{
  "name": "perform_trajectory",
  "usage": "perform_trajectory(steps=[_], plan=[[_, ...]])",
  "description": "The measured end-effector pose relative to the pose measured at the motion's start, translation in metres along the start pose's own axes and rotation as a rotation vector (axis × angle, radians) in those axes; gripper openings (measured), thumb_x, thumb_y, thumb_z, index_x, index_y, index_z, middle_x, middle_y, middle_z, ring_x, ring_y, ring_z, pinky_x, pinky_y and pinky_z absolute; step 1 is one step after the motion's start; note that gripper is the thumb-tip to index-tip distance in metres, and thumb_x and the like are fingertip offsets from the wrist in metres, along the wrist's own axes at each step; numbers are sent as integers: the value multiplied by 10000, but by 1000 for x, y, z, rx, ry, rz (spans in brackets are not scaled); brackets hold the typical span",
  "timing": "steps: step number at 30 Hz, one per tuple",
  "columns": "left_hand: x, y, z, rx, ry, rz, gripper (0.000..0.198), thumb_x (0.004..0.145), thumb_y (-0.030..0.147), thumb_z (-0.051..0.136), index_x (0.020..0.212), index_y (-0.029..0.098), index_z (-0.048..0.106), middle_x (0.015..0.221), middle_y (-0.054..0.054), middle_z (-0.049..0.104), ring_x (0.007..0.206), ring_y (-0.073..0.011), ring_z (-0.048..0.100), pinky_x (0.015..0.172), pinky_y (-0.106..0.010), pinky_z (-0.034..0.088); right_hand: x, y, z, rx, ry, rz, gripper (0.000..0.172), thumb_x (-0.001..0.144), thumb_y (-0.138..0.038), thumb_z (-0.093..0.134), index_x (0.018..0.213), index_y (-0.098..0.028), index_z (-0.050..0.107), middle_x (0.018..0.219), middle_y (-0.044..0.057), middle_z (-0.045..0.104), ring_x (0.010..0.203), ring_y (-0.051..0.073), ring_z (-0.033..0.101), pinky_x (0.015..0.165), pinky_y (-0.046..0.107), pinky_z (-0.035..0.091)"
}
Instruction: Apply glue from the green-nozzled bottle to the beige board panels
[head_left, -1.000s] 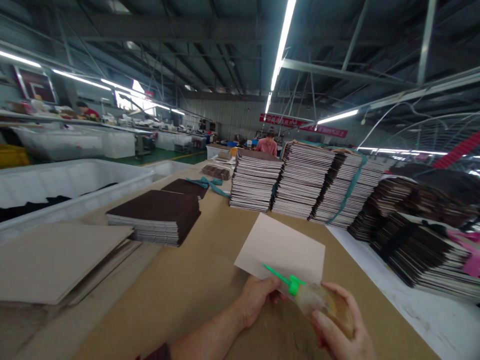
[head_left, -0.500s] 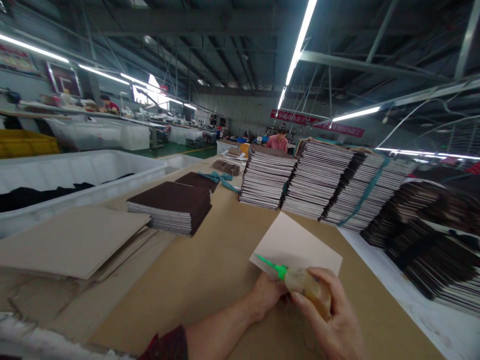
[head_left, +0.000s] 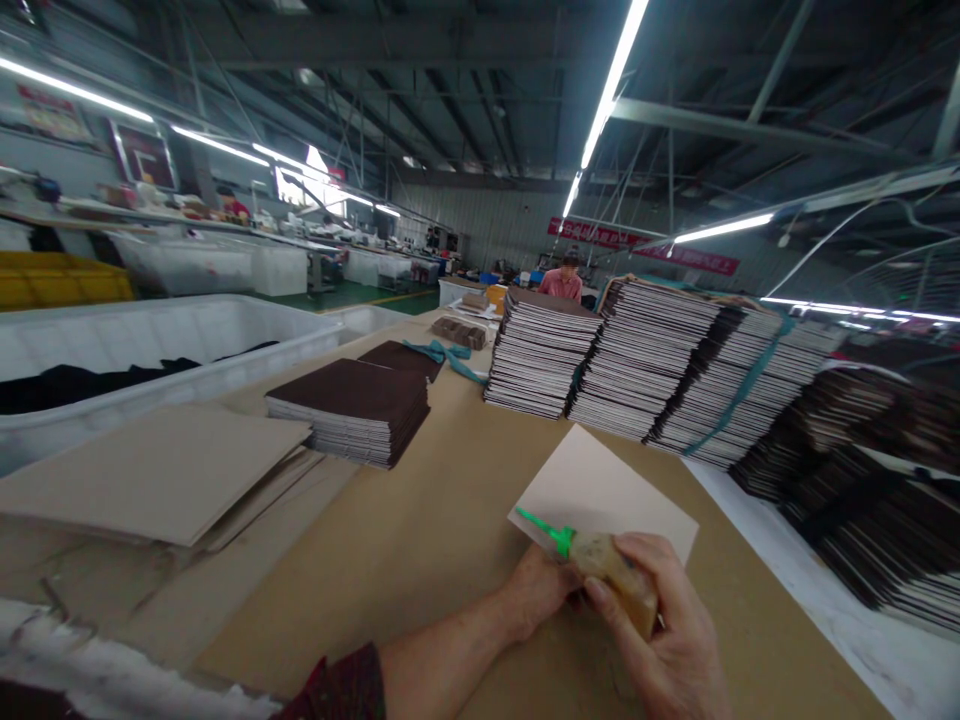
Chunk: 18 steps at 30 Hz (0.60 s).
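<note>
Bottle (head_left: 616, 590), amber with a green nozzle (head_left: 546, 531), lies slanted in the right hand (head_left: 667, 640) over the near edge of the card (head_left: 609, 488). The nozzle points up and left, and its tip sits at the card's near left corner. Against the frame one second earlier, the bottle sits deeper in the palm, with less of its body showing, and the scene stands further right in view. From half a second earlier the grip and the nozzle's place are almost unchanged.

Right hand: fingers wrapped over the top of the bottle, thumb on its near side, clamped on it. Left hand (head_left: 541, 598): palm down, wrist straight, forearm coming in from the lower left. Its fingertips reach the card's near edge behind the bottle. Whether they pinch the card cannot be told.

The card, pale beige, lies flat on the brown table (head_left: 420, 560). Beyond it stand tall stacks (head_left: 541, 352) of striped board, some bound with a teal strap (head_left: 739, 385). To the left lie a low brown stack (head_left: 352, 405), loose cardboard sheets (head_left: 157, 480) and a white bin (head_left: 157, 335). A co-worker (head_left: 566, 281) stands behind the stacks.
</note>
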<state>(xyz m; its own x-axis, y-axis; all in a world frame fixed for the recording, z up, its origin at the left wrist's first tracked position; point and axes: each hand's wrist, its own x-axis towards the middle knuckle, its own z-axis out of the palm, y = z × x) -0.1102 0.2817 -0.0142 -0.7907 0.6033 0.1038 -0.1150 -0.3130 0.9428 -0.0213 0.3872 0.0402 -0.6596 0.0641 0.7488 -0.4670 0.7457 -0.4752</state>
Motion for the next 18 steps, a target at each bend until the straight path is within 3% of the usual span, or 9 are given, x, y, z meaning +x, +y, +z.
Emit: perform_trajectory(steps=[6,12,18], plan=[[0,3,1,14,-15,42,211,705,363,651,793,171,649,711,-32,589,615,-164,466,683,-323,437,-2,-2,0,-23,-47,-72,246,891,-303,593,1095,-200,501,1033,63,525,941,172,539,761,239,487],[2,-3,0,-5,-17,61,327,672,401,698,889,163,641,748,-43,610,649,-177,500,640,-301,432,-1,0,0,-89,-7,-106,246,891,-309,590,1097,-201,510,1022,84,530,933,199,551,739,273,510],[1,-3,-1,45,-33,25,277,715,431,667,772,162,635,677,-31,589,578,-153,477,559,-275,394,1,1,-3,-101,-26,-129,247,893,-314,588,1105,-210,518,1033,90,540,928,198,568,717,262,531]])
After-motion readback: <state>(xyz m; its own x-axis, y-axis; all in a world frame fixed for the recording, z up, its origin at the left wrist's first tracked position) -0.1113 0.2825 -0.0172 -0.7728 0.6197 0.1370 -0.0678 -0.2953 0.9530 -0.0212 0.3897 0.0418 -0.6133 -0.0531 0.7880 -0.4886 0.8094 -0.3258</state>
